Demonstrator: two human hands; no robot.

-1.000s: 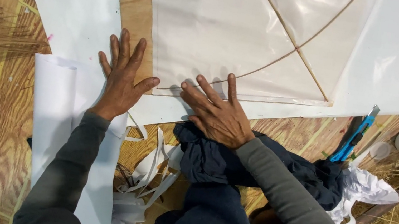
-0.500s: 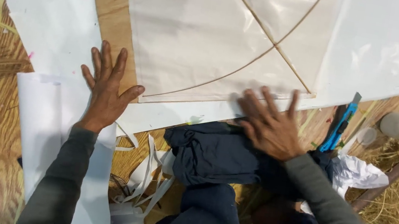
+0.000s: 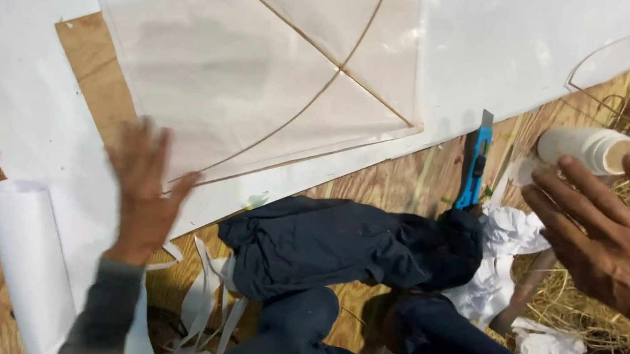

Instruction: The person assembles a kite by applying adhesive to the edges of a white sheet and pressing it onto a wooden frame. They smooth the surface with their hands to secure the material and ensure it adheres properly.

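The left hand [image 3: 143,196] lies open (blurred) on the white kite sheet [image 3: 262,84]; the right hand [image 3: 616,242], fingers spread and empty, hovers near a white roll [image 3: 589,147] beside the blue cutter [image 3: 474,164]

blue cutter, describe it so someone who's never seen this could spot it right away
Start from the big white sheet spread over the wooden floor, and follow its lower edge rightwards. Just below that edge, the blue cutter lies nearly upright on the bare wood, its top blade tip just onto the sheet and its lower end at the dark cloth. It is the only bright blue thing, left of the white roll.
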